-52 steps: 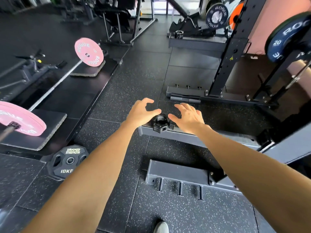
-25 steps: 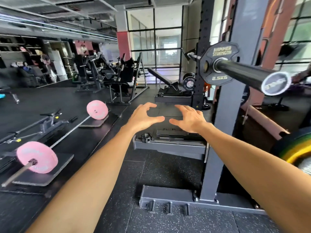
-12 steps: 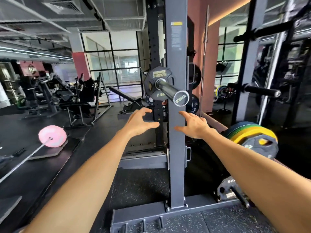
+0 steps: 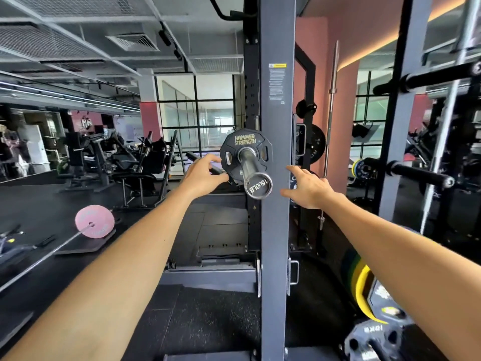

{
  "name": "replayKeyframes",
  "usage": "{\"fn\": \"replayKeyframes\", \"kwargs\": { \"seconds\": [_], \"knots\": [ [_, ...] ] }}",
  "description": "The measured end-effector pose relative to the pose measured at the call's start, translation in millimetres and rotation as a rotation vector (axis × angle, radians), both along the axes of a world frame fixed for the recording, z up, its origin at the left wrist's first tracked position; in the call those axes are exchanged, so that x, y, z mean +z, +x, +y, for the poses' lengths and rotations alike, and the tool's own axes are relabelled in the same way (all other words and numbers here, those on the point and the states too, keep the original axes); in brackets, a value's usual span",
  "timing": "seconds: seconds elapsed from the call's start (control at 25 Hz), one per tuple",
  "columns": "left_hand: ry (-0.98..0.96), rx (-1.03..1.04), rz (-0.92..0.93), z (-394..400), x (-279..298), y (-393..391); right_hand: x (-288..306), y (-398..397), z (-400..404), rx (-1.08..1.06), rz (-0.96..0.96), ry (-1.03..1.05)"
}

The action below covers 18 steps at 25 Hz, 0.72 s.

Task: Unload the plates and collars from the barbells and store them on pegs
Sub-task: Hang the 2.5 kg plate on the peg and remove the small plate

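- Gym floor of dark rubber stretches behind a grey rack post (image 4: 277, 230); a barbell sleeve (image 4: 253, 169) pokes out toward the camera with one small black plate (image 4: 246, 149) sitting far up it, no collar visible in front.
- Left hand (image 4: 205, 175) has its grip half-curled, fingertips at the plate's left rim, seemingly touching it but not yet wrapped round it.
- Right hand (image 4: 308, 188) is spread with nothing in it, in front of the post and to the right of the sleeve, apart from the plate.
- Risk: pulled from one rim only, the plate would likely tilt and jam on the sleeve.
- Risk: once it clears the sleeve end, an unsupported right side could let it drop toward the feet.
- Risk: the post stands just beside the plate, so fingers reaching round could get pinched.
- Another barbell with a pink plate (image 4: 95, 221) lies on the floor to the left, still loaded.
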<state>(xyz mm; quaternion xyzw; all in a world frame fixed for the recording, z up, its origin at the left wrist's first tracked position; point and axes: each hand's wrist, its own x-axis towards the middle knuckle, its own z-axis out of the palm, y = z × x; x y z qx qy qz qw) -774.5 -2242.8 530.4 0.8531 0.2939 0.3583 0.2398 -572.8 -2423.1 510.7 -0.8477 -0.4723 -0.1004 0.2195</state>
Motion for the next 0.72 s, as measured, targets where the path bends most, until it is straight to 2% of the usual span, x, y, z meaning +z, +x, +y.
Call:
{"fn": "replayKeyframes", "kwargs": {
  "seconds": [0.2, 0.52, 0.72],
  "knots": [
    [0.049, 0.066, 0.026, 54, 10, 44, 21, 38, 51, -0.003, 0.036, 0.061],
    [0.013, 0.062, 0.078, 148, 17, 129, 44, 106, 168, -0.008, 0.055, 0.117],
    [0.015, 0.062, 0.097, 174, 17, 168, 51, 126, 216, 0.014, 0.075, 0.142]
  ]
}}
